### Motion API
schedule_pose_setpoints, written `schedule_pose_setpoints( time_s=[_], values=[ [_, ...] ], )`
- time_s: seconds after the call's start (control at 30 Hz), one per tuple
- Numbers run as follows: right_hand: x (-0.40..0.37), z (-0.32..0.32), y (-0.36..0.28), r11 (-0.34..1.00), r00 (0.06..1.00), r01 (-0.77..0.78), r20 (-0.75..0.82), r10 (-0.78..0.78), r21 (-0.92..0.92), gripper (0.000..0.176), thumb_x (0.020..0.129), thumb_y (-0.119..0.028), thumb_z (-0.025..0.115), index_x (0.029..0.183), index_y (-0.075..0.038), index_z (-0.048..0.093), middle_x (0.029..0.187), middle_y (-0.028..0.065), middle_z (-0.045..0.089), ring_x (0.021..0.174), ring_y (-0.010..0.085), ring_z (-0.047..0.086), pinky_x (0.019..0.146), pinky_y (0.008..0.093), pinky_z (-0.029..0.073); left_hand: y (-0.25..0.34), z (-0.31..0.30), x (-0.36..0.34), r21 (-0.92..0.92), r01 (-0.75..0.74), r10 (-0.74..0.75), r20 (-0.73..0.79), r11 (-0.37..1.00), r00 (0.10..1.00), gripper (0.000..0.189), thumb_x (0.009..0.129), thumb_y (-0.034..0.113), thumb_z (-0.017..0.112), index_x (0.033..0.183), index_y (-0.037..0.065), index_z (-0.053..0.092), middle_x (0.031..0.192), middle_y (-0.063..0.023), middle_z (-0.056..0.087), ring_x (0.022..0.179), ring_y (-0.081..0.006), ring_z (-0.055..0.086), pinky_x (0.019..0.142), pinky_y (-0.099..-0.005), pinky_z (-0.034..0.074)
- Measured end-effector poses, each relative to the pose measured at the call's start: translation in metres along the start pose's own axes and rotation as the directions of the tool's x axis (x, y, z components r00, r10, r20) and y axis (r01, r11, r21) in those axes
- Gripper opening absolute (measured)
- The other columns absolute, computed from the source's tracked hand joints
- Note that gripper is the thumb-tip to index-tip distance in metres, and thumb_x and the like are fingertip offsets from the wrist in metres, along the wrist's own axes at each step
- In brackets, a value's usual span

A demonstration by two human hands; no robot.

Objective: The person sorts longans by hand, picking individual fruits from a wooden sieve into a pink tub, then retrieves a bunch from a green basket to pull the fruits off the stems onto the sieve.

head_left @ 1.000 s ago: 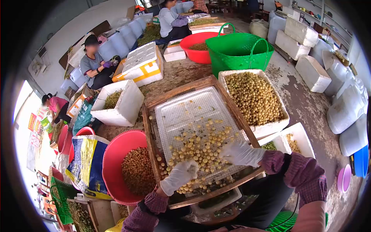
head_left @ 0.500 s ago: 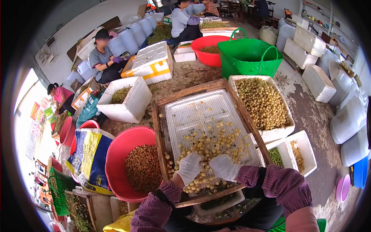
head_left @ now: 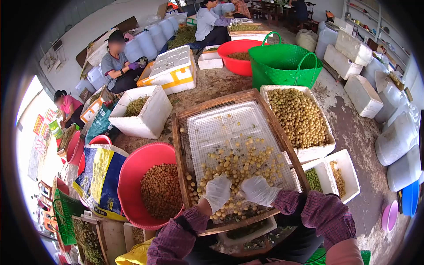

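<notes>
My left hand (head_left: pixel 217 193), in a white glove, rests low on the wood-framed wire-mesh screen (head_left: pixel 179 163), over the near part of a spread of small round yellow fruits (head_left: pixel 238 161). Its fingers are curled and pressed together, with the tips partly hidden. Just to its right, my right hand (head_left: pixel 259 191), gloved alike, is also closed, its fingertips pointing inward among the fruits. What either hand pinches is too small or hidden to tell. Bits of stem and dark debris lie among the fruits near the screen's front edge.
Left of the screen stands a red tub (head_left: pixel 128 176) of brownish fruits. A foam box (head_left: pixel 329 148) of yellow fruits and a smaller divided foam box (head_left: pixel 351 170) are at the right. Beyond stands a green basket (head_left: pixel 282 73). Co-workers sit farther back.
My hands stay over the near fruits with only slight finger movement. The view has shifted a little. At the back left, a co-worker's gloved hands have risen slightly with a small bunch.
</notes>
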State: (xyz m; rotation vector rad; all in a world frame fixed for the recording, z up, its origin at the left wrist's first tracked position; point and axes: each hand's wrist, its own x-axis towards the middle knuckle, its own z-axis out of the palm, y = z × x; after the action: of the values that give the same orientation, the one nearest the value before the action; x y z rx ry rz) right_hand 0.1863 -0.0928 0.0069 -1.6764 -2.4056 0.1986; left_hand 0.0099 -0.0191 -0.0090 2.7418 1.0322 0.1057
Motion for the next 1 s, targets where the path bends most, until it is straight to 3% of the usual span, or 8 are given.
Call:
schedule_pose_setpoints(
  time_s=[0.2,0.3,0.4,0.53,0.73,0.83,0.93,1.0],
  values=[
    [-0.001,-0.01,-0.008,0.992,1.0,0.013,0.023,-0.01,-0.126,0.008,0.066,-0.014,0.067,0.066,-0.006,0.065,0.061,0.0104,0.061,0.06,0.0277,0.065,0.049,0.0382,0.045,-0.004,-0.014,-0.01,-0.469,0.154,-0.14,0.065,0.87,0.988,0.012,0.072,0.0,0.064,0.081,0.008,0.065,0.085,-0.013,0.065,0.081,-0.0286,0.064,0.069,-0.0357,0.051],
    [0.0,0.0,-0.008,0.997,1.0,0.026,-0.002,-0.026,-0.078,0.004,0.067,-0.012,0.067,0.067,-0.007,0.066,0.063,0.0078,0.062,0.062,0.026,0.065,0.05,0.037,0.045,0.002,-0.03,-0.017,-0.558,-0.075,0.041,-0.074,0.826,0.996,0.011,0.075,-0.002,0.067,0.083,0.005,0.062,0.084,-0.0108,0.066,0.079,-0.0225,0.064,0.069,-0.0314,0.05],
    [0.007,0.01,-0.014,0.994,0.993,-0.085,0.079,0.09,-0.063,0.003,0.067,-0.011,0.068,0.068,-0.009,0.067,0.065,0.006,0.063,0.064,0.0242,0.066,0.05,0.0359,0.045,0.01,-0.042,-0.023,-0.733,0.128,-0.031,0.145,0.668,0.989,0.01,0.081,0.001,0.068,0.082,0.002,0.058,0.081,-0.0062,0.064,0.076,-0.0153,0.062,0.069,-0.0285,0.049],
    [0.012,0.012,-0.018,0.989,0.995,-0.045,0.079,0.057,-0.141,0.003,0.067,-0.011,0.067,0.067,-0.009,0.065,0.063,0.0073,0.061,0.062,0.0254,0.065,0.051,0.037,0.046,0.021,-0.046,-0.037,-0.778,0.056,0.006,0.077,0.626,0.997,0.008,0.087,-0.001,0.061,0.086,0.002,0.054,0.077,-0.0021,0.058,0.072,-0.0099,0.057,0.065,-0.0256,0.048],
    [0.012,0.009,-0.002,0.998,0.999,0.048,0.02,-0.048,-0.037,0.007,0.069,-0.012,0.061,0.068,-0.005,0.061,0.06,0.0129,0.058,0.059,0.0308,0.063,0.051,0.0413,0.046,0.032,-0.041,-0.052,-0.955,0.295,-0.114,0.295,-0.013,0.949,0.004,0.091,-0.001,0.056,0.092,0.001,0.052,0.079,-0.0011,0.055,0.07,-0.0083,0.056,0.065,-0.0233,0.048],
    [0.008,-0.011,0.003,0.995,0.994,-0.101,0.054,0.1,0.022,0.008,0.071,-0.013,0.061,0.073,-0.006,0.063,0.063,0.0134,0.06,0.063,0.0309,0.064,0.055,0.0411,0.048,0.037,-0.048,-0.052,-0.939,0.294,-0.209,0.256,0.179,0.944,0.01,0.091,-0.001,0.056,0.101,0.0,0.055,0.084,-0.002,0.057,0.071,-0.0087,0.057,0.064,-0.0227,0.048],
    [-0.014,-0.054,-0.004,0.885,0.98,-0.197,0.089,0.176,0.421,0.009,0.075,-0.015,0.06,0.079,-0.009,0.065,0.068,0.0109,0.063,0.066,0.0301,0.065,0.058,0.0387,0.05,0.035,-0.057,-0.053,-0.936,0.273,-0.258,0.213,0.223,0.942,0.019,0.092,0.005,0.058,0.11,-0.001,0.056,0.091,-0.0045,0.061,0.072,-0.0087,0.058,0.064,-0.0219,0.049],
    [-0.04,-0.074,-0.016,0.801,0.984,-0.129,0.176,0.029,0.585,0.009,0.078,-0.018,0.06,0.083,-0.013,0.066,0.071,0.0078,0.065,0.068,0.0297,0.065,0.061,0.0378,0.05,0.037,-0.072,-0.054,-0.911,0.371,-0.3,0.307,0.182,0.903,0.021,0.093,0.009,0.059,0.111,-0.001,0.057,0.094,-0.0056,0.063,0.074,-0.0089,0.059,0.065,-0.0223,0.05]
  ],
)
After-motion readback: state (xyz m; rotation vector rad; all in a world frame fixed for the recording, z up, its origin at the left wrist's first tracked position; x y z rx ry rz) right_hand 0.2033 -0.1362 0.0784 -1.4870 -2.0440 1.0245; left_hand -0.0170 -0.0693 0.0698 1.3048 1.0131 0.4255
